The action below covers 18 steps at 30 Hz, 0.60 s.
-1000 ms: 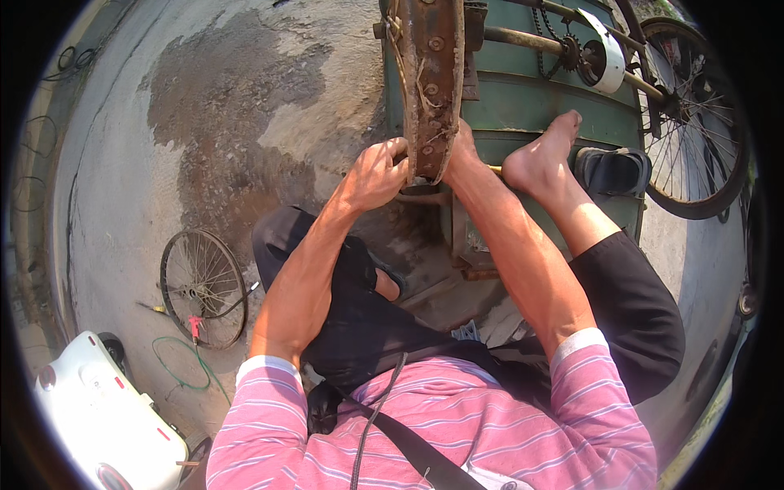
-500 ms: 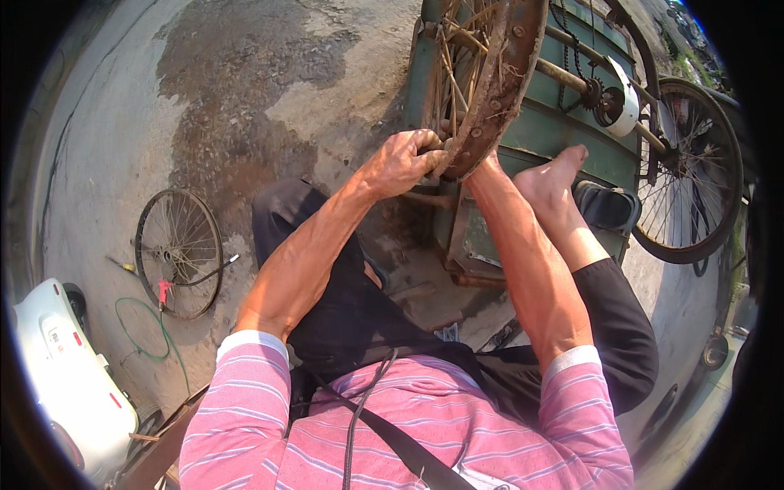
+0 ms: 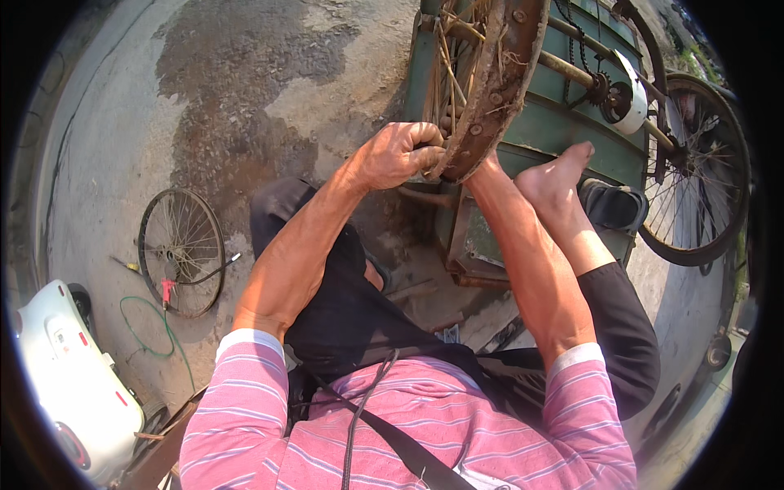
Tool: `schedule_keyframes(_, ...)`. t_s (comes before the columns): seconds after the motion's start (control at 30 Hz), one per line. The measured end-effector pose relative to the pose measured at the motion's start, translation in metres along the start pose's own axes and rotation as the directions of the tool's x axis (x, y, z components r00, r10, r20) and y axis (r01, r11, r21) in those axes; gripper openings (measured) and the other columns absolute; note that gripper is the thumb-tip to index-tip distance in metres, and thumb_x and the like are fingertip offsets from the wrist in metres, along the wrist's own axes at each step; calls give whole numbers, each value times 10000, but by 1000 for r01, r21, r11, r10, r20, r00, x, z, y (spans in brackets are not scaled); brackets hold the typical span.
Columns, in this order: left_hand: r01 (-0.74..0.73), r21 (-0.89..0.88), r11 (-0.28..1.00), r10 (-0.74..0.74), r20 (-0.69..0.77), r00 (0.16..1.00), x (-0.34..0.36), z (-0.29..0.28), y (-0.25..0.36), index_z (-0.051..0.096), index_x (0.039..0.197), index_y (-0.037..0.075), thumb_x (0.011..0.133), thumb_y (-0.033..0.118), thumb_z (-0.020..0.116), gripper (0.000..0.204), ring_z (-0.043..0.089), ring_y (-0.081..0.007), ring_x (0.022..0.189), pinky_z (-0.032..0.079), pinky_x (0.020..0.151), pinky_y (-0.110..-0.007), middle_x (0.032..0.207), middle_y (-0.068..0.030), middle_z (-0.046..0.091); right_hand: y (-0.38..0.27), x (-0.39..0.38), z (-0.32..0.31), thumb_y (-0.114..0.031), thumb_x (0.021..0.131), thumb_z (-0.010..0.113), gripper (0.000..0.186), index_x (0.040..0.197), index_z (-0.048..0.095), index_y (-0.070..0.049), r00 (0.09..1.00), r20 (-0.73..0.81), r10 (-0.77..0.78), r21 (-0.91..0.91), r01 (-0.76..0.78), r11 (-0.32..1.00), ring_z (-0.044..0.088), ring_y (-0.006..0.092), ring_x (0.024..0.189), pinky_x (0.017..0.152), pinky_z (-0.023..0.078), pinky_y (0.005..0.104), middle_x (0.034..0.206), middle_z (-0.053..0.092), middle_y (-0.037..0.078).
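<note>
A rusty spoked wheel rim (image 3: pixel 498 73) hangs on the green cart frame (image 3: pixel 563 122) ahead of me. My left hand (image 3: pixel 400 153) is clenched on the rim's lower left edge. My right forearm runs up behind the rim's lower right side; the right hand itself is hidden by the rim. My bare right foot (image 3: pixel 555 175) presses against the cart beside a black sandal (image 3: pixel 612 208).
A loose bicycle wheel (image 3: pixel 181 251) lies on the concrete at left with a red tool and a green hose (image 3: pixel 147 335). A white scooter (image 3: pixel 69 384) is at lower left. Another mounted spoked wheel (image 3: pixel 702 171) stands at right.
The view has swung so the rim sits higher and to the right. My left hand has stayed clamped on the rim's edge, and the rim appears turned more edge-on.
</note>
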<state>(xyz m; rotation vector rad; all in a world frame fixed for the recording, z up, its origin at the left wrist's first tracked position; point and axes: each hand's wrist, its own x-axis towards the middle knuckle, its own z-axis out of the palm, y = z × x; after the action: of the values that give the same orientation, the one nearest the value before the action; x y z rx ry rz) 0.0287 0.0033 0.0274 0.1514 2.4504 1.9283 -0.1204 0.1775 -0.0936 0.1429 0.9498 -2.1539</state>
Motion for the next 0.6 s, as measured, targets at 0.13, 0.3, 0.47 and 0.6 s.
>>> schedule_keyframes(0.13,-152,170,974,155,-3,988,7,2,-5,708,937,12,961,226,721,215,660,-190,704,522,654,-395,810,-101,722,4,-1,-3,-448,1030,639,412,1225,615,-86,999,47,9,25,-10,1000,669,248,901,705,597,436,1023,660,73)
schedule_keyframes(0.3,-111,79,991,112,-2,994,5,3,-1,703,934,23,960,203,715,182,647,-188,681,518,639,-389,792,-94,709,7,4,-5,-433,1027,652,412,1231,607,-77,992,126,5,27,-8,1000,664,228,890,694,595,412,1007,656,62)
schedule_keyframes(0.47,-145,108,983,148,-16,989,6,-2,-6,694,950,17,958,184,713,169,646,-180,698,526,654,-387,793,-128,691,11,2,0,-419,1031,649,403,1225,607,-69,983,183,18,121,-40,992,664,225,884,696,597,404,999,652,66)
schedule_keyframes(0.6,-193,110,975,194,-5,981,9,4,-2,694,955,18,946,153,704,136,640,-173,702,529,662,-388,789,-141,686,13,4,0,-407,1033,645,396,1229,612,-65,991,132,20,153,-40,987,665,226,894,716,600,406,999,652,70)
